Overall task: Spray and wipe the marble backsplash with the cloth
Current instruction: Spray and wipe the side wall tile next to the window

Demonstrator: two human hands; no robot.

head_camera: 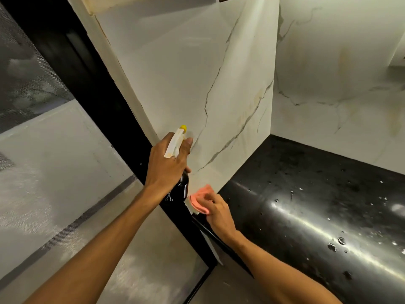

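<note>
The white marble backsplash [188, 69] with grey veins fills the middle of the view and turns a corner at the right. My left hand [167, 163] grips a dark spray bottle [183, 185] by its white trigger head, whose yellow nozzle points at the marble from close up. My right hand [215, 212] presses a crumpled pink cloth [200, 198] against the bottom edge of the marble, just above the countertop. The two hands are close together, the cloth just below and right of the bottle.
A glossy black countertop [317, 205] speckled with water drops stretches to the right. A black window frame [92, 84] borders the marble on the left, with mesh screen [24, 80] and frosted panes beyond it.
</note>
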